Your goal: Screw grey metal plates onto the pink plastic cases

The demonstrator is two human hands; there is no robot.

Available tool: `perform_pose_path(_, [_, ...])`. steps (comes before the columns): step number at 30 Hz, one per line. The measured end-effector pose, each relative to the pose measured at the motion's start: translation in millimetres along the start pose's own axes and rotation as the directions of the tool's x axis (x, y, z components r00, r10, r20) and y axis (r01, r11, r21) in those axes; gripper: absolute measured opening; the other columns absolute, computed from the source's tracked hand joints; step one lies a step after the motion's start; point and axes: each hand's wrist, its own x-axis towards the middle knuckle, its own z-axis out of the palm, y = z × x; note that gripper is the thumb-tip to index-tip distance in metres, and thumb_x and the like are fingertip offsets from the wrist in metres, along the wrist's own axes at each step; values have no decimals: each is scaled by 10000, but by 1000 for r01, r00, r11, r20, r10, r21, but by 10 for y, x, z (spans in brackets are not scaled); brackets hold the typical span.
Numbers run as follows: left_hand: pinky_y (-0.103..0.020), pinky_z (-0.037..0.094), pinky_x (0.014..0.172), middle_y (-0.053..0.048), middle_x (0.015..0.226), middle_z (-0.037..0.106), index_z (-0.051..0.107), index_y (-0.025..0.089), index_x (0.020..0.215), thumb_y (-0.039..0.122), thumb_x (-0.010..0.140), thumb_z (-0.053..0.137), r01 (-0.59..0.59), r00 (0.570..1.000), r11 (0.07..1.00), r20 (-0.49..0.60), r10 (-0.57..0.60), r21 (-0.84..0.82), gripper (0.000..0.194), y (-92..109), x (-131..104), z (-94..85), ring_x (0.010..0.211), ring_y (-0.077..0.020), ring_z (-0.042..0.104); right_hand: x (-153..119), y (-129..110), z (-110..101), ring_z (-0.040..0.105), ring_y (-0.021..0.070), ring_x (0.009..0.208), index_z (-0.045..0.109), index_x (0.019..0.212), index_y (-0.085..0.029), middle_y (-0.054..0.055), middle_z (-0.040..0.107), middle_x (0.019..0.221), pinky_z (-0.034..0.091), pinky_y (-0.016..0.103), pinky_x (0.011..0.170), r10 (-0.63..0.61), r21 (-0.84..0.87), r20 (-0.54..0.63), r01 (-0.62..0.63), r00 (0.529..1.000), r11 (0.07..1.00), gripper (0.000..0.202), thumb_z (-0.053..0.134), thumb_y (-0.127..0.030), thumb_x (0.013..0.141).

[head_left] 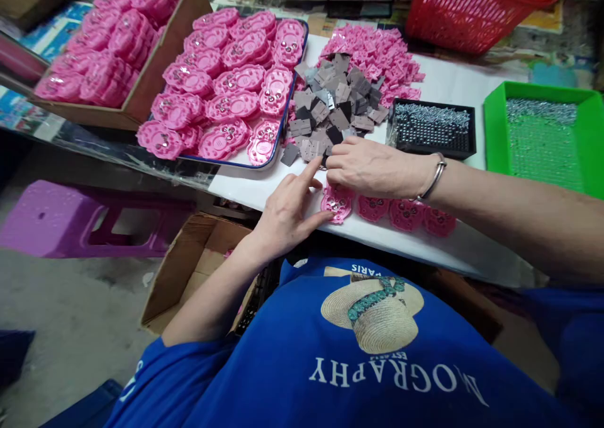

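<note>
White table (453, 78) runs across the view. Red basket (472, 16) at the far side; green bin (589, 132) to the right, with small metal parts in it. At far left, a box (165, 66) piled with pink units; beside it, a tray (241, 155) of more, stacked and carrying shiny bits.

Mid-table: a heap of small pink parts (377, 53), grey plates (325, 97) scattered against its near side. Black rack (436, 146) right of the plates, holding rows of small metal pieces.

Near edge: four pink units in a row, the leftmost unit (336, 206) under the hands.

Left hand (287, 211): thumb and forefinger spread wide, thumb tip at that unit's near edge, forefinger up by the plates; no grip seen. Right hand (363, 167): fingers bent down and drawn together just beyond the unit, beside the plates. Its fingertips are hidden; cannot tell whether it has hold of anything.

Step in hand, as judged: close fingertip work at the leftmost unit, the left thumb probably steadying it. The next move seems to call for keeping that unit still and for precise right fingertips, without disturbing the nearby plates.
</note>
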Motion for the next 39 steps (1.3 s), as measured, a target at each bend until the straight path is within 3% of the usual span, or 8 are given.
perform_pose_path(4, [-312,514,811,-89,1148,662,298,214,1538,449,855,729,4,1000,998,-23,-6,-58,841,-20,-6,-17,941,-184,615,-37,39,21,482,170,905,609,950,-134,70,590,928,340,330,816,51,61,-49,-48,998,997,270,364,-232,1009])
perform_pose_path(7, [-283,519,762,-82,1138,677,410,221,1479,445,827,763,73,991,975,-93,-95,-211,775,39,40,-76,943,-172,635,-87,53,-92,497,140,879,611,968,-122,61,592,919,381,306,824,221,331,-173,-154,960,931,235,427,-265,998])
perform_pose_path(11, [-257,516,663,-31,981,727,633,244,1249,435,884,708,155,951,786,-125,-283,-599,419,205,175,-127,801,-131,658,-152,-86,-374,529,86,854,599,1035,-135,43,623,976,435,234,793,388,644,-262,-139,884,753,228,465,-315,994])
perform_pose_path(14, [-257,500,577,-8,847,732,709,224,1028,474,906,671,139,932,649,-123,-342,-748,281,306,262,-104,657,-109,630,-167,-249,-497,549,85,891,604,1008,-142,42,635,978,460,233,833,443,678,-309,-132,841,723,243,456,-333,1000])
perform_pose_path(17, [-248,479,514,15,719,699,711,206,866,480,903,672,150,923,596,-105,-370,-789,280,344,294,-67,560,-93,586,-178,-342,-506,557,98,900,621,962,-127,56,637,969,476,257,863,499,692,-345,-144,795,707,238,496,-328,983])
perform_pose_path(24, [-208,518,507,31,724,707,737,240,945,391,879,727,110,937,529,-90,-337,-842,165,315,280,-38,555,-81,626,-239,-356,-523,559,75,801,662,945,-106,49,653,895,492,217,759,536,783,-242,-164,809,600,255,540,-330,953])
perform_pose_path(34, [-199,517,482,35,629,664,683,209,870,352,912,682,94,944,488,-78,-321,-868,149,383,235,-49,501,-89,610,-257,-343,-501,582,83,882,697,977,-170,33,653,955,473,251,840,457,684,-323,-129,829,718,268,514,-365,963])
perform_pose_path(39, [-173,438,394,44,546,616,610,184,720,328,860,684,240,918,307,113,-380,-921,214,420,244,-135,424,-83,561,-234,-302,-407,584,92,890,691,985,-152,57,629,973,477,248,806,368,594,-421,-54,829,803,326,504,-419,979])
